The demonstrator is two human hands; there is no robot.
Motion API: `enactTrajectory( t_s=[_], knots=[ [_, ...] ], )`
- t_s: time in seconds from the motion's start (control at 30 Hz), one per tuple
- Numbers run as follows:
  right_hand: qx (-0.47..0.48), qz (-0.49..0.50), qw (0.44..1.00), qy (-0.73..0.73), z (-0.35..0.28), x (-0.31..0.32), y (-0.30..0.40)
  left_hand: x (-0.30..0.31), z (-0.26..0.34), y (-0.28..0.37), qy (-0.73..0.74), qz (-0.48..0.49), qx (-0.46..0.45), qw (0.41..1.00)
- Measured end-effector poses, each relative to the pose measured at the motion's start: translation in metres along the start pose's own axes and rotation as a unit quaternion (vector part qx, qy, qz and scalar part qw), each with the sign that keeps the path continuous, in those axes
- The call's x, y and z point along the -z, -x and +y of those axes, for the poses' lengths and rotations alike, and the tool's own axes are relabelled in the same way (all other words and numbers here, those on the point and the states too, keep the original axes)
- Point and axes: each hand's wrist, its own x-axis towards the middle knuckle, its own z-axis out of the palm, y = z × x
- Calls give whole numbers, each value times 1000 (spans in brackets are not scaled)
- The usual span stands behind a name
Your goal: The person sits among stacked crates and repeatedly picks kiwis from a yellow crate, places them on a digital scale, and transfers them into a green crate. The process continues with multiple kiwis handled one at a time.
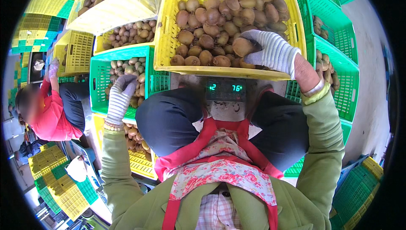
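My right hand [272,51], in a striped knit glove, grips a brown kiwifruit [243,47] above the near right part of a yellow plastic crate [228,69]. Many more kiwifruit [212,29] fill that crate, loosely heaped. My left hand [122,95], gloved the same way, is over a green plastic crate [120,52] on the left, its fingers curled beside the kiwifruit [128,68] there. Whether anything sits in those fingers is hidden. Between my knees, a digital scale display [225,89] glows with green digits below the yellow crate.
Green crates [345,87] with kiwifruit line the right side. A lower yellow crate [139,163] and a plastic-lined crate [117,11] stand on the left. Farther left sits a co-worker in red [58,116]. Stacked crates [60,182] rise behind at lower left.
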Motion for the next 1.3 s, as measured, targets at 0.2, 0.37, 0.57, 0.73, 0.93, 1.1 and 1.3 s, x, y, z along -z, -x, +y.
enactTrajectory(
  t_s=[0.2,0.37,0.57,0.73,0.93,1.1,1.3],
  knots=[
    [9,9,1000,-24,-11,-13,5,-41,91,-9,77,-133,6,988],
    [87,50,992,-74,-40,-28,-2,-87,125,-18,253,-252,31,933],
    [100,120,980,-123,-34,-28,-16,-98,122,-38,275,-292,70,913],
    [-68,-15,994,-82,7,-42,-51,-53,82,-32,267,-186,72,943],
    [-135,-242,953,122,11,-76,-93,31,0,14,180,-132,173,959],
    [-128,-292,933,168,19,-99,-104,75,-105,79,-15,-148,402,904],
    [-114,-278,937,179,26,-102,-107,72,-139,109,-241,-198,465,828]
  ],
)
